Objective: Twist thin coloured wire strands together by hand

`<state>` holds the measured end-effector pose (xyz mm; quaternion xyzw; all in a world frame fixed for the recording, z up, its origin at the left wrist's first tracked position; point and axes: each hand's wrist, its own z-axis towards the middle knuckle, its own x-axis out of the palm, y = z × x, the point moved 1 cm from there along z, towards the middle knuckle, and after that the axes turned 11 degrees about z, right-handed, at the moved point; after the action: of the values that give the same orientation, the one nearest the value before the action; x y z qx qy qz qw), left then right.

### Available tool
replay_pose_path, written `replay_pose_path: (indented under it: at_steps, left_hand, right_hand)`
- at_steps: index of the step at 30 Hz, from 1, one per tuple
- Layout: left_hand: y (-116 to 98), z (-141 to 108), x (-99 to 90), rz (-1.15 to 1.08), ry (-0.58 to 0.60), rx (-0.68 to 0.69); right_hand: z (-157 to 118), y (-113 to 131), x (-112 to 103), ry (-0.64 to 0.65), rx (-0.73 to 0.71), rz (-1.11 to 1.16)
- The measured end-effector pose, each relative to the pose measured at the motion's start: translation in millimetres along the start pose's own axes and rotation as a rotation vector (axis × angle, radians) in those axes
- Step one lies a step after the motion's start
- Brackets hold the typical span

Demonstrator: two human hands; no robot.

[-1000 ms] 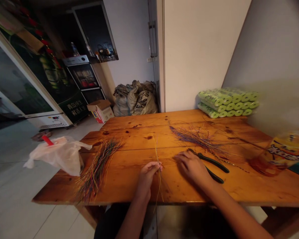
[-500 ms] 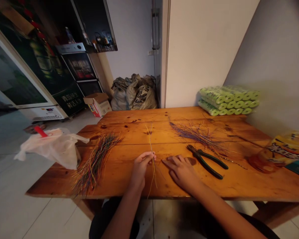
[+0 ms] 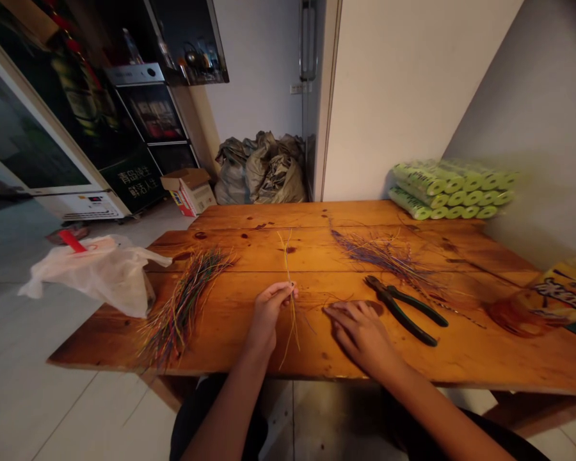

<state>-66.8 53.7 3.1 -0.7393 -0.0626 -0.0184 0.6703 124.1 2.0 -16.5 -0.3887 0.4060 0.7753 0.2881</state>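
Note:
My left hand point(image 3: 273, 308) pinches a thin bunch of yellow wires point(image 3: 286, 259) near its middle, the loose ends fanning out above and below the fingers. To its right, my right hand point(image 3: 358, 330) lies palm down on the wooden table point(image 3: 317, 358), fingers spread, its fingertips by a few thin loose strands. Pliers with dark green handles point(image 3: 406, 310) rest just right of that hand, jaws pointing away from me. A thick bundle of multicoloured wires point(image 3: 187, 304) lies on the left. Farther back on the right is a looser pile of purple and orange wires point(image 3: 379, 253).
A white plastic bag point(image 3: 100, 269) with something red on it sits at the table's left edge. Green-wrapped paper rolls point(image 3: 451, 189) are stacked at the back right. A bottle with a yellow label point(image 3: 552, 298) lies at the right. Sacks point(image 3: 264, 169) and a cardboard box point(image 3: 189, 190) stand behind.
My right hand has shifted slightly right across the tabletop, nearer the pliers. My left hand keeps its pinch on the yellow wires. The whole view has tilted a little.

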Motion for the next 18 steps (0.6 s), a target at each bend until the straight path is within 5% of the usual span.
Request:
replay_pose_path:
  at_steps: [10, 18]
  left_hand:
    - [2.2, 1.0, -3.7, -0.024, -0.001, -0.013]
    - [-1.3, 0.2, -1.3, -0.022, 0.03, -0.005]
  right_hand:
    - [14.7, 16.1, 7.1, 0.025, 0.008, -0.021]
    - [4.8, 36.8, 1.4, 0.211, -0.06, 0.134]
